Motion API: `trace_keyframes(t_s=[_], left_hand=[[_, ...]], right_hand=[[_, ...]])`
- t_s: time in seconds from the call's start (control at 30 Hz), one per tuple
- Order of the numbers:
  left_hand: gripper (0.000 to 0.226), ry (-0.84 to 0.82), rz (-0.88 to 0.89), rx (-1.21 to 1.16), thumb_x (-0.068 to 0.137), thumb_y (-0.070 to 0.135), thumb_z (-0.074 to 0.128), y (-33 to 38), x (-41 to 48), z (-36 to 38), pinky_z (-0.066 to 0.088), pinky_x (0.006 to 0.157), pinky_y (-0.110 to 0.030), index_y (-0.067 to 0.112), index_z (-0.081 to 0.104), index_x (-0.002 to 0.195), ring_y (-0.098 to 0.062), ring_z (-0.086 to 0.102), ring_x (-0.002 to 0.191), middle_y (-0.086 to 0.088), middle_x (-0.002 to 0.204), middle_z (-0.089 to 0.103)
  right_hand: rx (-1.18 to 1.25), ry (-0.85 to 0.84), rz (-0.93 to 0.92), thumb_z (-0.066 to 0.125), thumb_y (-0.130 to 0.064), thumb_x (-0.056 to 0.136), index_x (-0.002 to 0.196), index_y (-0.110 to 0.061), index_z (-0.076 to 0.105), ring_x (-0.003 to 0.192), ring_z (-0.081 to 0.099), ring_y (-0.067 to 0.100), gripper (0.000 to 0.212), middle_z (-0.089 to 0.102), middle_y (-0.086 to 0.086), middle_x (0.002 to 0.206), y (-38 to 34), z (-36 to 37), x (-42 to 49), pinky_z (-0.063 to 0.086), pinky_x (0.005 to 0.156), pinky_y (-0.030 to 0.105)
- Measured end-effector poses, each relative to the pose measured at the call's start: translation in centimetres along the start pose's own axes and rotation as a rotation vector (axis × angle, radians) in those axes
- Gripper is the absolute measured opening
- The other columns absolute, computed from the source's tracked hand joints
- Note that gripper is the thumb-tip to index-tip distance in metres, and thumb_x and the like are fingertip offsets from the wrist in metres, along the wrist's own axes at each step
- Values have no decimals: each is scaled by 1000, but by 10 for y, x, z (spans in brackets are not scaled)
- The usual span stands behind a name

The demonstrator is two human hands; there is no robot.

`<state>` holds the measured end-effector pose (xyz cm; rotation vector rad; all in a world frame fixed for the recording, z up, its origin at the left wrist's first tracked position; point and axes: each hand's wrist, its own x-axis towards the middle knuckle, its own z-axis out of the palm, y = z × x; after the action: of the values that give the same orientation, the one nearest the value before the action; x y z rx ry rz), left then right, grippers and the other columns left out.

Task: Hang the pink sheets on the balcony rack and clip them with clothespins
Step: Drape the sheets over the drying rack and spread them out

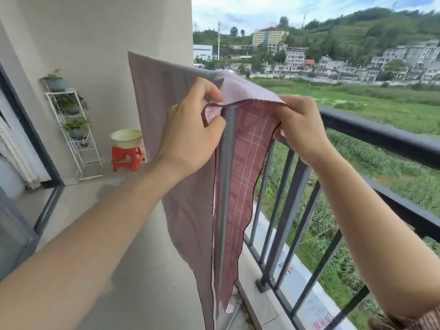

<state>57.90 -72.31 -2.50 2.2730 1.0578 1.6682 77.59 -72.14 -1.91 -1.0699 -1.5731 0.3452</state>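
The pink sheet [171, 115] drapes over the rack bar [226, 163], which runs from frame centre down toward the viewer. The left hand [190, 129] pinches its hem left of the bar and the right hand [302, 127] pinches it to the right, each grip closed on cloth.

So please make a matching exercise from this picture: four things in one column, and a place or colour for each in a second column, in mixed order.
Things:
1. stool
2. basin
3. potted plants
4. pink sheet

Place or colour:
A. draped over the grey rack pole, held by both hands
B. red, on the balcony floor near the wall
C. on the white wire shelf
D. pale green, resting on the stool

Pairs: 1-B, 2-D, 3-C, 4-A

The left hand pinches the sheet at the pole top; the right hand holds its edge near the railing.
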Motion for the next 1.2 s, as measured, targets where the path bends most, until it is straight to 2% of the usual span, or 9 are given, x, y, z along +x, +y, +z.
trace_keyframes(t_s=[0.1,0.27,0.37,0.43,0.57,0.67,0.77,0.9,1.2], left_hand=[[27,-5,24,-33,79,15,52,4,3,-2,34,48,-23,29,44,100,-12,44,46,1,57,56],[42,-137,-34,-74,76,10,55,-1,-8,4,39,53,-29,34,40,107,-18,44,50,-2,55,58],[43,-300,-21,-240,75,20,60,-10,-16,2,37,51,-25,39,37,106,-11,44,50,10,56,58],[41,-377,9,-409,77,32,59,-16,-17,-3,35,53,-21,34,40,113,-12,42,53,8,56,50],[32,-222,-48,-556,81,40,51,-36,2,-10,42,54,-25,29,48,111,-15,47,55,-1,57,47],[21,-113,-149,-452,80,37,53,-66,24,-16,46,56,-28,34,52,100,-13,51,56,8,60,53],[15,-93,-234,-158,78,27,57,-111,49,-28,43,57,-25,37,55,89,-7,56,61,11,68,58],[10,-159,-307,81,79,23,58,-177,81,-54,36,59,-21,32,59,84,-9,57,79,14,84,62],[29,-309,-410,338,83,26,55,-324,102,-146,45,90,-35,20,56,111,-26,55,108,-8,116,55]], right_hand=[[124,36,-65,52,-10,84,59,8,52,48,31,27,30,45,21,54,-7,-15,-9,28,50,27],[-87,-406,-22,65,-20,84,62,8,56,47,46,31,37,56,19,55,-2,-16,-27,38,51,33],[131,-302,-53,61,-28,77,72,6,55,62,49,40,35,51,28,67,-16,-21,-18,38,64,46],[257,-162,-92,53,-27,71,69,0,51,64,42,33,28,46,21,66,-33,-19,-7,35,66,40],[124,-60,-169,55,-30,84,72,6,55,66,51,21,38,53,18,68,-69,7,23,43,67,36],[-266,-103,-157,64,-30,86,72,-2,61,64,50,19,31,59,20,70,-97,35,55,41,64,34],[-716,-352,-182,62,-34,85,82,-6,67,77,59,25,29,66,12,82,-123,74,95,42,63,33],[-1106,-581,-162,55,-35,88,101,-3,68,94,62,31,36,68,14,101,-131,147,139,53,81,38],[-1093,-571,39,57,-33,86,122,-12,51,97,56,30,42,60,12,114,-48,279,189,48,74,34]])
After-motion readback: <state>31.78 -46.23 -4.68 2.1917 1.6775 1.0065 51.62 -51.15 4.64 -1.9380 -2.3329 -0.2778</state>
